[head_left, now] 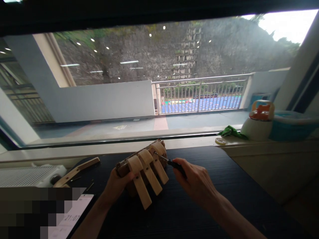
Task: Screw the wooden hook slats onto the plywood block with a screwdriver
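Observation:
My left hand (116, 186) grips the near-left end of a brown wooden block (122, 170), its thumb pressed against the side. Three pale curved wooden strips (148, 171) wrap over the block and point down toward me, each with a dark hole or screw head. In my right hand (196, 176) is a screwdriver (177, 166) with a black handle, the fingers wrapped around it. Its thin shaft reaches left, and the tip meets the far-right strip near its hole. Whether a screw sits under the tip is too small to tell.
The work is over a dark table (199, 212). At left lie a bent wooden strip (79, 170), small metal pins, a white ribbed device (32, 174) and a lit screen (72, 215). The windowsill holds a green cloth (231, 132), a white-orange container (259, 122) and a blue tub (291, 127).

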{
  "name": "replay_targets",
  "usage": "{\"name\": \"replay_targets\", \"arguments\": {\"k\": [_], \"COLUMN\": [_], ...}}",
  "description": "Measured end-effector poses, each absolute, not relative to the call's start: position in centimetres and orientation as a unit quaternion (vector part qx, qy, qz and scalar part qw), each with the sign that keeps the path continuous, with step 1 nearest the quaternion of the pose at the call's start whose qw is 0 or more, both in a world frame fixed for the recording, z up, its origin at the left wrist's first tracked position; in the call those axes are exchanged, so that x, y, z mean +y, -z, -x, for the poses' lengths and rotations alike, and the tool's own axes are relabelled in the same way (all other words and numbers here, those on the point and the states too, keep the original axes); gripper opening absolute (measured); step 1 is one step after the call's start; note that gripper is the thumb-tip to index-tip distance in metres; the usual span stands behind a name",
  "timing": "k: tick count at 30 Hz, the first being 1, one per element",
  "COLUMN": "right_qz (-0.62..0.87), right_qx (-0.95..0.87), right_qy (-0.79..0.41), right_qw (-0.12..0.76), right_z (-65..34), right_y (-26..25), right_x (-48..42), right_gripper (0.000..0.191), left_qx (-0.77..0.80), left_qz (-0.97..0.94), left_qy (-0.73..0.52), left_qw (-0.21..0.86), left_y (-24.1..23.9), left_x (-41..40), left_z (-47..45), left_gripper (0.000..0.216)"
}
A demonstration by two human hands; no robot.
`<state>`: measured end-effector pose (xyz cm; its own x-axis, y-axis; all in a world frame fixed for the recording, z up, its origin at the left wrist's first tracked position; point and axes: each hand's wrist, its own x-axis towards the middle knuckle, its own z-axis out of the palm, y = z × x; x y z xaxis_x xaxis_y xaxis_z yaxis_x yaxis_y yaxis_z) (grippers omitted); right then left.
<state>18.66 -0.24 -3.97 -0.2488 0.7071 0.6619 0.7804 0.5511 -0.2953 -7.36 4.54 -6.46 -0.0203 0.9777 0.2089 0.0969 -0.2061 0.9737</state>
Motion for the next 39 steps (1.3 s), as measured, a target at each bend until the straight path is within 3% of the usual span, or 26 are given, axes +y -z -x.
{"name": "replay_targets", "arguments": {"k": [5, 13, 25, 31, 35, 39], "right_qz": [0.453, 0.417, 0.506, 0.467, 0.431, 0.427], "right_qx": [-0.793, -0.803, -0.748, -0.787, -0.797, -0.795], "right_qy": [0.099, 0.152, -0.074, 0.052, 0.138, 0.136], "right_qw": [0.395, 0.399, 0.424, 0.401, 0.4, 0.41], "right_z": [-18.76, -18.61, -18.16, -18.55, -18.76, -18.66], "right_y": [3.92, 3.78, 4.0, 3.41, 3.26, 3.47], "right_x": [-0.24, -0.04, -0.59, -0.69, -0.41, -0.21], "right_gripper": [0.031, 0.017, 0.017, 0.024, 0.018, 0.017], "left_qx": [0.465, 0.48, 0.473, 0.474, 0.472, 0.479], "left_qz": [-0.574, -0.565, -0.571, -0.575, -0.578, -0.58], "left_qy": [-0.531, -0.533, -0.528, -0.526, -0.526, -0.519], "left_qw": [0.414, 0.407, 0.415, 0.41, 0.409, 0.407], "left_y": [6.61, 6.29, 6.61, 6.83, 6.68, 6.64], "left_x": [4.6, 4.38, 4.53, 4.64, 4.66, 4.7], "left_z": [7.42, 7.06, 7.58, 7.73, 7.65, 7.61], "left_gripper": [0.031, 0.033, 0.031, 0.031, 0.03, 0.03]}}
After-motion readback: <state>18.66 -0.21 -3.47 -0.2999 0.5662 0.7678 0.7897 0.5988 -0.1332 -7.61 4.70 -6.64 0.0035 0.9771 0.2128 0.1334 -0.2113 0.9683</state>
